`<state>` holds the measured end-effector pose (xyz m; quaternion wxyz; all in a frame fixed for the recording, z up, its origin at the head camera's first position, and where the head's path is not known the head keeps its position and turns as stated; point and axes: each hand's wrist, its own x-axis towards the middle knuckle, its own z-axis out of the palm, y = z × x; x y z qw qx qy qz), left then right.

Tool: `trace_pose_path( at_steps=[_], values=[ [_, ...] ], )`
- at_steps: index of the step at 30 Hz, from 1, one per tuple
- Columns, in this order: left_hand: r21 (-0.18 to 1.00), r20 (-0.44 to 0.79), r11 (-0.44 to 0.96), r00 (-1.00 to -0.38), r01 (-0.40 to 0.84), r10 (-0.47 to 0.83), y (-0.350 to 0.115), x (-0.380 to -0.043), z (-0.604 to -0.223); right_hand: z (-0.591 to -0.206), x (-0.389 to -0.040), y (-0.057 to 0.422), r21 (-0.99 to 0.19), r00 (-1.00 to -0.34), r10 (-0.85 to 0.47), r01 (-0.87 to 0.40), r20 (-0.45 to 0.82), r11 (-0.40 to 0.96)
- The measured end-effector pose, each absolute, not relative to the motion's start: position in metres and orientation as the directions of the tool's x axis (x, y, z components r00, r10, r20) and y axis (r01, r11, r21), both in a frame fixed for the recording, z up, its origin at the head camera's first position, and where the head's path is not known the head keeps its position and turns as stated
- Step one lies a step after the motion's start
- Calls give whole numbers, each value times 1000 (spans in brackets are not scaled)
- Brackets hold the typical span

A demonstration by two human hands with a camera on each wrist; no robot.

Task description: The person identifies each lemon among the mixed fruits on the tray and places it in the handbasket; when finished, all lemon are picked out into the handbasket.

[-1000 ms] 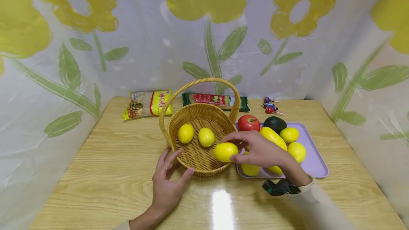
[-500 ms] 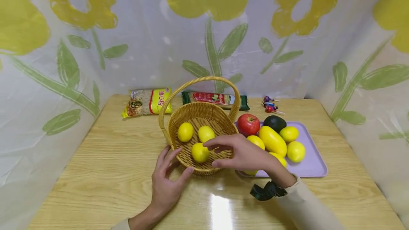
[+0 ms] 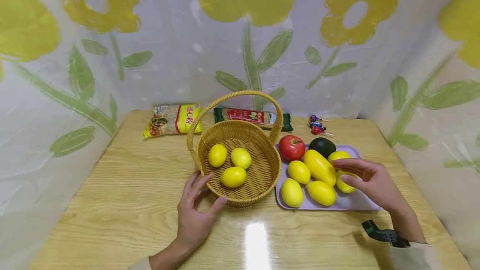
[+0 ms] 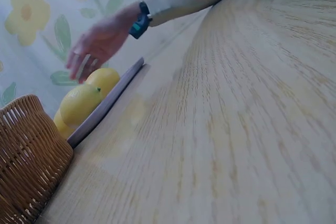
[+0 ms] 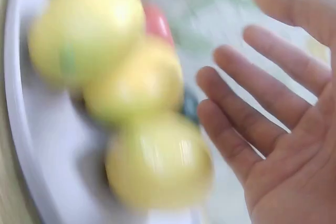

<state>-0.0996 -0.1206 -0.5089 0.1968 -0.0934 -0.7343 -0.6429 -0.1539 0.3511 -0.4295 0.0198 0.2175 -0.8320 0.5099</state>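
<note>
My left hand (image 3: 196,218) rests against the near left side of the wicker basket (image 3: 278,170), thumb and fingers spread at its rim. Three lemons (image 3: 233,177) lie inside the basket. My right hand (image 3: 376,184) hovers at the right part of the lilac tray (image 3: 369,206), fingers extended, close to a lemon (image 3: 345,183) that it partly hides. In the right wrist view nothing is between the fingers, and blurred lemons (image 5: 160,163) lie beside them. Several more lemons (image 3: 321,193), a long yellow mango-like fruit (image 3: 318,166), a dark avocado (image 3: 323,147) and a red tomato (image 3: 291,148) are on the tray.
Behind the basket lie a yellow pasta bag (image 3: 174,120) and a long green-and-red packet (image 3: 258,118). Several lollipops (image 3: 317,124) are at the back right. The basket's tall arched handle (image 3: 245,93) stands upright. A flowered curtain (image 3: 168,61) encloses the wooden table (image 3: 123,203).
The right hand has let a third lemon go in the basket, then swung right, away from the basket, to the tray's right part. The left hand has stayed at the basket.
</note>
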Motion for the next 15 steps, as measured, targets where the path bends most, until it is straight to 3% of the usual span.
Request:
trace_pose_path(
  at_steps=[7, 15],
  values=[
    [911, 403, 150, -907, 384, -119, -120, -99, -509, -443, -147, 386, -806, -937, -240, -341, 252, 484],
    [913, 398, 140, -911, 382, -110, -120, -100, -508, -459, -148, 402, -767, -944, -278, -310, 177, 562]
  ],
)
